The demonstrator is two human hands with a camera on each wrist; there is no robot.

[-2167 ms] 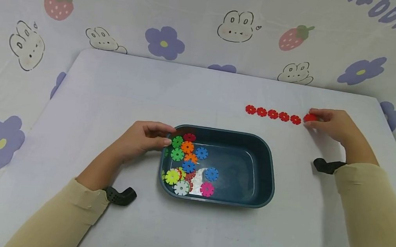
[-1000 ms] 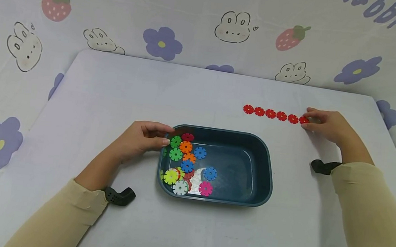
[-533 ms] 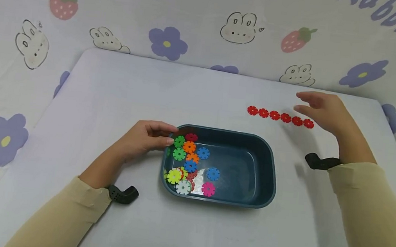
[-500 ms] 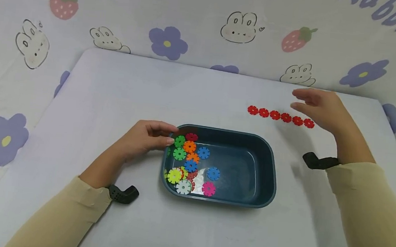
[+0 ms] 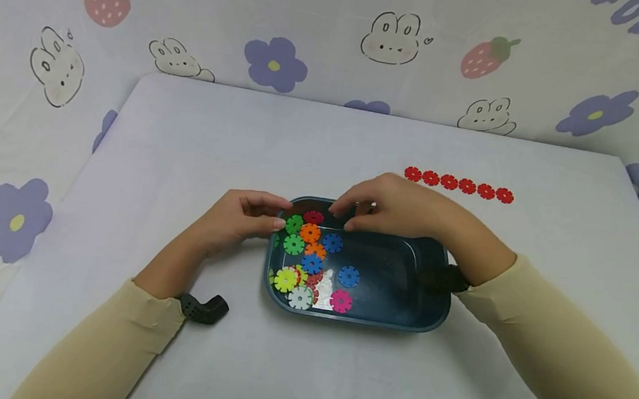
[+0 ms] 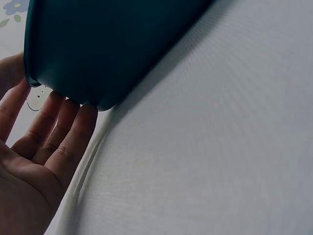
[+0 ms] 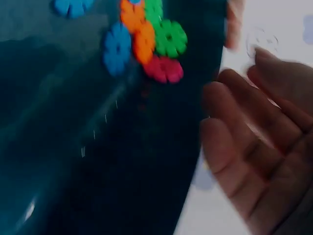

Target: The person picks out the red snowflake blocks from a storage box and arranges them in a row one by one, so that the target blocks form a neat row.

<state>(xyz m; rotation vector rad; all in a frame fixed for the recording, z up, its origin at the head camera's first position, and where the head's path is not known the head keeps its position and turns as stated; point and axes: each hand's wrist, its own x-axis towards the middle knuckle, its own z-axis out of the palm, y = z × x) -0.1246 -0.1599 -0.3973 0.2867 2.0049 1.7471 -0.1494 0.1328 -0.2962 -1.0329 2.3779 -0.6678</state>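
A dark blue-green rectangular tray (image 5: 354, 322) stands on the white table. My left hand (image 5: 246, 218) holds its far left corner; in the left wrist view the fingers (image 6: 73, 137) lie against the outer wall. Over the tray's far side hovers my right hand (image 5: 393, 206), fingers loosely bent and holding nothing. At the tray's left end lie several notched plastic snowflake discs, among them a dark red disc (image 5: 313, 217), a green disc (image 5: 294, 244), an orange disc (image 5: 310, 233), a blue disc (image 5: 349, 276) and a pink disc (image 5: 341, 301).
Behind the tray, to the right, several red snowflake discs (image 5: 467, 186) form a straight row on the table (image 5: 246, 130). A printed cloth (image 5: 323, 22) hangs at the back. Black camera mounts sit on both wrists, the right one over the tray's right end.
My right hand has set a red disc at the right end of the row, let go, risen, and come left and nearer over the tray. My left hand stays at the corner.
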